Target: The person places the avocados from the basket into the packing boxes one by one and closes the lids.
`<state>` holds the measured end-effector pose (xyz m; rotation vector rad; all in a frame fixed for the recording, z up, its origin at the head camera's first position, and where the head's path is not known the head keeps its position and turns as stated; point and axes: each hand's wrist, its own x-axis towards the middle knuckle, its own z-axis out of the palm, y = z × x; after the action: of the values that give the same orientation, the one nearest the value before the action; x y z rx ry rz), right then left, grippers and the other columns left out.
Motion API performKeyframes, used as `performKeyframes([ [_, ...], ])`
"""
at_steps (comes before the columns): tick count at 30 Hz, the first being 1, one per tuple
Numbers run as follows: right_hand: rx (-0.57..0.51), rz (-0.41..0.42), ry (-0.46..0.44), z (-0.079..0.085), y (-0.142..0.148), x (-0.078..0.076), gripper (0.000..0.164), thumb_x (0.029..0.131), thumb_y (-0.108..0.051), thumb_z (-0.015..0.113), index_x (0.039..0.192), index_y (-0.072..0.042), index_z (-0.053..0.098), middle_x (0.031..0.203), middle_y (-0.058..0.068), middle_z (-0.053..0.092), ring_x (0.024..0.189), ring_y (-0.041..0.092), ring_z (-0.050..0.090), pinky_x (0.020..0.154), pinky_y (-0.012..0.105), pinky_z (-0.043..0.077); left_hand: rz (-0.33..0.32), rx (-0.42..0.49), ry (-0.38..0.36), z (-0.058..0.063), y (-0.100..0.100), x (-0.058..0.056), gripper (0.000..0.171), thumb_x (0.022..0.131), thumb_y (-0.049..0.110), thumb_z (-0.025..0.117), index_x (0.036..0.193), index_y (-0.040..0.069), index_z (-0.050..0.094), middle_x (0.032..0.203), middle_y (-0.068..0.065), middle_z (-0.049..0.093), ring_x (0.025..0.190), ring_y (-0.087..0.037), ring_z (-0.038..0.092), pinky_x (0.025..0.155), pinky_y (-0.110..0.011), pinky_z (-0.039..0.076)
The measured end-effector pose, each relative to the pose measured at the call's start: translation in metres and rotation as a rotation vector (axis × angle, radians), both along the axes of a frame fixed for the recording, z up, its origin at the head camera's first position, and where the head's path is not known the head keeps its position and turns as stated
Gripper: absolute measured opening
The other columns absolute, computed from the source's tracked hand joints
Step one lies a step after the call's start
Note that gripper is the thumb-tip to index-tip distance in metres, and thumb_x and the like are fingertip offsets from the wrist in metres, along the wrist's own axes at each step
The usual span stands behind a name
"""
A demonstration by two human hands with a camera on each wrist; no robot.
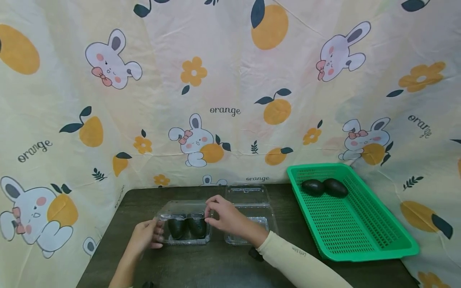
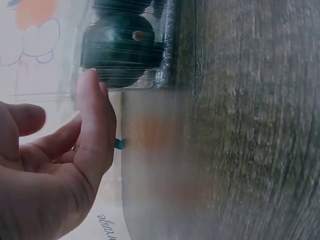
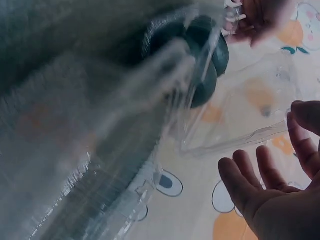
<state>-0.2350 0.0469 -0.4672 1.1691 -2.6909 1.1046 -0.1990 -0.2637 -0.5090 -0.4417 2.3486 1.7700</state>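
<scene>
Two dark green avocados (image 1: 187, 228) sit side by side in a clear plastic clamshell box (image 1: 187, 242), whose lid (image 1: 183, 207) stands raised at the back. My left hand (image 1: 145, 236) is at the box's left side. In the left wrist view its straight index fingertip touches the clear wall beside an avocado (image 2: 120, 47), with the thumb apart. My right hand (image 1: 228, 216) is at the lid's right edge. The right wrist view shows its thumb and index fingertip pinching the edge of the lid (image 3: 250, 107), the other fingers spread.
A second clear clamshell box (image 1: 235, 240) stands open to the right, partly behind my right forearm. Further right, a green plastic basket (image 1: 363, 232) holds two more avocados (image 1: 324, 187). A patterned cloth (image 1: 230, 80) hangs behind the dark table (image 1: 194, 266).
</scene>
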Motion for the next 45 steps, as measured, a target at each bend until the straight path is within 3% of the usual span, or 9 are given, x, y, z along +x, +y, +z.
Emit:
performKeyframes([
  [8, 0.110, -0.004, -0.004, -0.009, -0.001, 0.015, 0.014, 0.097, -0.019, 0.075, 0.091, -0.025, 0.064, 0.145, 0.010, 0.051, 0.123, 0.017, 0.059, 0.094, 0.026, 0.057, -0.023, 0.063, -0.039, 0.008, 0.000, 0.004, 0.066, 0.114, 0.040, 0.024, 0.139, -0.017, 0.046, 0.102, -0.018, 0.064, 0.076, -0.024, 0.068, 0.066, -0.043, 0.066],
  [15, 0.151, -0.022, -0.036, -0.014, -0.001, 0.025, 0.013, 0.097, -0.021, 0.075, 0.093, -0.023, 0.063, 0.148, 0.010, 0.048, 0.124, 0.019, 0.058, 0.086, 0.022, 0.054, -0.032, 0.069, -0.045, 0.011, 0.003, 0.009, 0.050, 0.110, 0.019, 0.036, 0.145, -0.016, 0.042, 0.111, -0.022, 0.062, 0.080, -0.025, 0.069, 0.069, -0.042, 0.066],
  [20, 0.136, -0.068, -0.145, -0.018, -0.003, 0.029, 0.011, 0.098, -0.022, 0.072, 0.106, -0.021, 0.064, 0.147, 0.010, 0.048, 0.117, 0.018, 0.060, 0.081, 0.022, 0.050, -0.077, 0.039, -0.042, 0.011, 0.005, 0.010, 0.049, 0.107, 0.010, 0.041, 0.149, -0.014, 0.037, 0.127, -0.029, 0.056, 0.086, -0.025, 0.068, 0.073, -0.041, 0.066],
  [28, 0.043, -0.178, -0.412, -0.018, -0.010, 0.030, 0.064, 0.100, -0.022, 0.065, 0.156, -0.010, 0.035, 0.149, 0.016, 0.043, 0.108, 0.017, 0.059, 0.082, 0.034, 0.053, -0.079, 0.059, -0.041, 0.008, 0.003, 0.011, 0.050, 0.104, 0.003, 0.049, 0.149, -0.015, 0.036, 0.124, -0.026, 0.058, 0.089, -0.023, 0.067, 0.076, -0.038, 0.066],
  [30, 0.033, -0.199, -0.435, -0.018, -0.012, 0.029, 0.072, 0.100, -0.019, 0.064, 0.160, -0.006, 0.027, 0.153, 0.021, 0.040, 0.106, 0.020, 0.060, 0.084, 0.037, 0.052, -0.079, 0.065, -0.041, 0.007, 0.004, 0.011, 0.050, 0.103, -0.001, 0.049, 0.149, -0.016, 0.036, 0.119, -0.023, 0.059, 0.088, -0.023, 0.067, 0.075, -0.036, 0.066],
  [37, 0.049, -0.261, -0.478, -0.018, -0.020, 0.028, 0.079, 0.095, -0.012, 0.064, 0.159, 0.007, 0.022, 0.152, 0.033, 0.043, 0.143, 0.042, 0.044, 0.113, 0.056, 0.045, -0.059, 0.082, -0.028, 0.005, 0.006, 0.013, 0.049, 0.100, -0.009, 0.050, 0.147, -0.018, 0.038, 0.103, -0.015, 0.060, 0.083, -0.022, 0.065, 0.073, -0.034, 0.066],
  [39, 0.047, -0.273, -0.479, -0.019, -0.021, 0.027, 0.079, 0.093, -0.009, 0.065, 0.158, 0.008, 0.023, 0.141, 0.032, 0.053, 0.136, 0.041, 0.051, 0.109, 0.054, 0.049, -0.055, 0.083, -0.025, 0.006, 0.006, 0.013, 0.048, 0.100, -0.009, 0.050, 0.146, -0.018, 0.038, 0.102, -0.014, 0.060, 0.083, -0.022, 0.065, 0.073, -0.034, 0.066],
  [42, 0.011, -0.268, -0.503, -0.022, -0.023, 0.025, 0.081, 0.090, -0.001, 0.064, 0.158, 0.009, 0.021, 0.109, 0.021, 0.068, 0.104, 0.033, 0.068, 0.087, 0.044, 0.058, -0.045, 0.086, -0.024, 0.006, 0.006, 0.012, 0.048, 0.100, -0.010, 0.049, 0.146, -0.018, 0.039, 0.101, -0.013, 0.059, 0.082, -0.021, 0.065, 0.073, -0.033, 0.066],
  [45, -0.067, -0.250, -0.547, -0.027, -0.025, 0.023, 0.083, 0.087, 0.007, 0.063, 0.158, 0.009, 0.019, 0.082, 0.009, 0.064, 0.070, 0.023, 0.068, 0.061, 0.032, 0.056, -0.038, 0.096, -0.015, 0.005, 0.005, 0.011, 0.048, 0.099, -0.011, 0.050, 0.145, -0.019, 0.039, 0.099, -0.013, 0.059, 0.081, -0.020, 0.064, 0.073, -0.032, 0.066],
])
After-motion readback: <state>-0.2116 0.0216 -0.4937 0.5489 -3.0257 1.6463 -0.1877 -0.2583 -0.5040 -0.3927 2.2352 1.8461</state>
